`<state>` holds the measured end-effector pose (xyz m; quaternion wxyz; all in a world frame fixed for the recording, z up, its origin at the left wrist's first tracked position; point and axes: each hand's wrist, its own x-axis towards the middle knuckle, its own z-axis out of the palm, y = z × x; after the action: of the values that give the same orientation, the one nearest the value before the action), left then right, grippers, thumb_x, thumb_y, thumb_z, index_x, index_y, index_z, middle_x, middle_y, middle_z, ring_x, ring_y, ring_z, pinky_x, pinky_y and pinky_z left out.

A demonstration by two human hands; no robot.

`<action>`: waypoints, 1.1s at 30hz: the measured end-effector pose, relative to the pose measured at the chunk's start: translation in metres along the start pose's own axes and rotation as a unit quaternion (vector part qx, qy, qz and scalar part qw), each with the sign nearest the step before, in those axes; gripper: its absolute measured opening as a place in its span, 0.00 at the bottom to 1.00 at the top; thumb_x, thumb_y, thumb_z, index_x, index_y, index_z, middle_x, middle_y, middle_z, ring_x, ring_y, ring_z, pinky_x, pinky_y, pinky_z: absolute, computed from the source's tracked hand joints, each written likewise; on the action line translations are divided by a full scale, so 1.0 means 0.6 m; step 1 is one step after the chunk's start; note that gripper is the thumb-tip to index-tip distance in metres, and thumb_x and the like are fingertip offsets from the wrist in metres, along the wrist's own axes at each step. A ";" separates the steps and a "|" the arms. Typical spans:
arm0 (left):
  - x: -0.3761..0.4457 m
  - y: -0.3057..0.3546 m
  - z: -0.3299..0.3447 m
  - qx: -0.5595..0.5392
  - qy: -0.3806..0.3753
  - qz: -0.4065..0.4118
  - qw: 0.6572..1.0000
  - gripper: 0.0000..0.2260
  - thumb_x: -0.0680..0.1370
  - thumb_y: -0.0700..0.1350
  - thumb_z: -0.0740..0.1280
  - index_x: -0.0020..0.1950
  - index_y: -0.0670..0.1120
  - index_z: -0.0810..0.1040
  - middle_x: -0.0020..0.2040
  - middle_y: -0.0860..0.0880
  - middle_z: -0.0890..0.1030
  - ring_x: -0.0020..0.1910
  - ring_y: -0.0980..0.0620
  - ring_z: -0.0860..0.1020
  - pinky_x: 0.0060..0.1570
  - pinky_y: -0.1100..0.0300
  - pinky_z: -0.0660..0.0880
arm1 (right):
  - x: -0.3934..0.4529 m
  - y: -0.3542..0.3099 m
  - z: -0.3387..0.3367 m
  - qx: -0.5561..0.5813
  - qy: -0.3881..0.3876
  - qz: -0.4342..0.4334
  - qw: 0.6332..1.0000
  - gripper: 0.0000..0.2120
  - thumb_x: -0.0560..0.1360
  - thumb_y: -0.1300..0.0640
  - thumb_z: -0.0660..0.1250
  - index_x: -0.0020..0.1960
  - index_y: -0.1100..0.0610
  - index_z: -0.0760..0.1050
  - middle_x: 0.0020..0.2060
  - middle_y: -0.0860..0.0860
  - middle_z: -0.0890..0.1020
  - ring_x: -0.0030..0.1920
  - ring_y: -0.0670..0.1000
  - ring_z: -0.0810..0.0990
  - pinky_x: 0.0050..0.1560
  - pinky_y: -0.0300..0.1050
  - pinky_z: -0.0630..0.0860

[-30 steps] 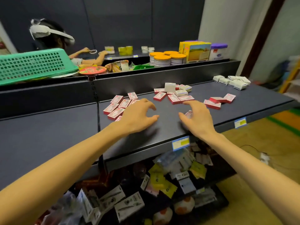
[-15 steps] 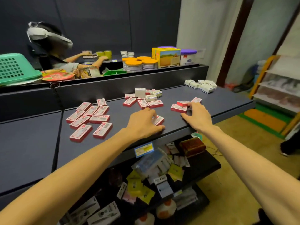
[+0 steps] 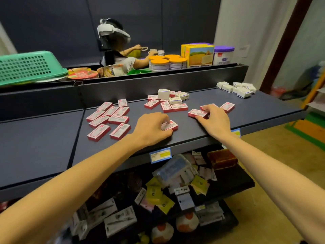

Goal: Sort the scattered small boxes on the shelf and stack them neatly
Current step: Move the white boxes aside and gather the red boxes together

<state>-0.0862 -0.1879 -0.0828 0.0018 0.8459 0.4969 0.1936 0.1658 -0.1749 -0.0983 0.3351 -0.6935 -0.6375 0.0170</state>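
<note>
Head cam, looking down on a dark shelf (image 3: 263,106) with small boxes scattered over it. Left hand (image 3: 151,128) sits near shelf centre, fingers curled over a red-and-white box (image 3: 169,125) that lies flat near the front edge; thumb underneath at its 6 o'clock side, fingers on top. Right hand (image 3: 215,118) is at 3 o'clock from the left, fingers curled round the near end of another red box (image 3: 197,113); a second red box (image 3: 209,106) shows just past the fingertips, touching or nearly, can't tell which. One more red box (image 3: 227,106) lies at 2 o'clock of the right hand, apart from it.

Loose cluster of red boxes (image 3: 109,118) at 9 o'clock of the left hand, all flat, mixed angles, none stacked. Mixed pile (image 3: 167,101) of red and white boxes at 12 o'clock, one white box standing upright against the back wall. White boxes (image 3: 237,88) grouped at 2 o'clock, far corner of the shelf.

Upper shelf behind: green basket (image 3: 29,67) at 10 o'clock, orange-lidded tubs (image 3: 167,63), yellow carton (image 3: 200,55). Another person wearing a headset (image 3: 112,32) works behind it. Lower shelf holds jumbled packets (image 3: 175,182).
</note>
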 end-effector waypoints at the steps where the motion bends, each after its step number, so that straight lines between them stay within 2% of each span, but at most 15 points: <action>1: -0.008 -0.008 -0.006 0.001 0.009 -0.002 1.000 0.18 0.76 0.60 0.68 0.61 0.53 0.80 0.59 0.53 0.83 0.55 0.53 0.79 0.48 0.57 0.75 | -0.007 -0.012 0.001 0.017 0.002 -0.014 1.000 0.24 0.74 0.43 0.72 0.65 0.53 0.78 0.60 0.51 0.82 0.59 0.52 0.80 0.58 0.52 0.79; 5: -0.061 -0.048 -0.040 0.006 0.041 -0.015 0.999 0.18 0.75 0.60 0.70 0.59 0.51 0.81 0.56 0.53 0.84 0.51 0.54 0.80 0.48 0.55 0.79 | -0.043 -0.073 0.012 0.082 -0.030 -0.088 0.992 0.24 0.74 0.43 0.73 0.65 0.53 0.77 0.60 0.49 0.82 0.60 0.51 0.78 0.58 0.49 0.77; 8: -0.119 -0.087 -0.073 0.012 0.049 -0.026 0.998 0.17 0.75 0.59 0.71 0.59 0.51 0.82 0.55 0.54 0.84 0.49 0.56 0.79 0.47 0.59 0.78 | -0.081 -0.120 0.026 0.115 -0.086 -0.152 0.978 0.24 0.74 0.44 0.73 0.67 0.51 0.76 0.59 0.47 0.82 0.59 0.47 0.77 0.57 0.44 0.75; 14: -0.226 -0.152 -0.127 0.074 0.049 -0.069 0.994 0.16 0.72 0.60 0.71 0.56 0.55 0.83 0.53 0.57 0.85 0.49 0.55 0.82 0.43 0.64 0.74 | -0.125 -0.196 0.072 0.109 -0.177 -0.252 0.945 0.26 0.75 0.43 0.72 0.70 0.47 0.71 0.60 0.46 0.81 0.60 0.45 0.76 0.59 0.45 0.77; 18: -0.253 -0.187 -0.138 0.088 0.044 -0.102 0.990 0.16 0.73 0.59 0.72 0.58 0.54 0.82 0.55 0.55 0.84 0.50 0.53 0.82 0.43 0.64 0.70 | -0.125 -0.238 0.095 0.105 -0.181 -0.285 0.935 0.25 0.76 0.44 0.71 0.70 0.48 0.72 0.61 0.47 0.80 0.61 0.47 0.76 0.60 0.48 0.77; 23: -0.249 -0.226 -0.129 0.081 0.030 -0.128 0.988 0.17 0.76 0.62 0.69 0.60 0.54 0.80 0.64 0.53 0.77 0.53 0.52 0.79 0.45 0.62 0.73 | -0.118 -0.264 0.119 0.119 -0.157 -0.258 0.946 0.25 0.75 0.48 0.73 0.69 0.48 0.71 0.64 0.46 0.77 0.60 0.47 0.77 0.59 0.47 0.78; 26: -0.239 -0.237 -0.128 0.089 0.031 -0.118 0.988 0.18 0.75 0.64 0.68 0.59 0.55 0.82 0.64 0.52 0.78 0.56 0.52 0.78 0.49 0.58 0.76 | -0.117 -0.269 0.127 0.113 -0.144 -0.224 0.957 0.25 0.74 0.47 0.74 0.69 0.48 0.71 0.64 0.46 0.77 0.60 0.47 0.78 0.59 0.46 0.78; 29: -0.224 -0.244 -0.128 0.097 0.065 -0.107 0.987 0.20 0.74 0.68 0.66 0.53 0.55 0.84 0.59 0.53 0.79 0.53 0.51 0.79 0.47 0.55 0.76 | -0.117 -0.264 0.127 0.091 -0.130 -0.207 0.965 0.25 0.75 0.48 0.73 0.70 0.49 0.72 0.65 0.47 0.77 0.63 0.48 0.76 0.62 0.47 0.77; 33: -0.173 -0.239 -0.134 0.068 0.076 -0.081 0.991 0.13 0.76 0.61 0.66 0.52 0.55 0.83 0.60 0.54 0.79 0.52 0.51 0.79 0.47 0.55 0.75 | -0.107 -0.244 0.109 0.081 -0.098 -0.153 0.980 0.22 0.77 0.51 0.70 0.70 0.50 0.72 0.66 0.47 0.77 0.65 0.49 0.74 0.64 0.48 0.74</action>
<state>-0.2780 -0.2178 -0.0705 -0.0779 0.7839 0.5743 0.2226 -0.0036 -0.2090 -0.1033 0.3252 -0.5531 -0.7623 0.0851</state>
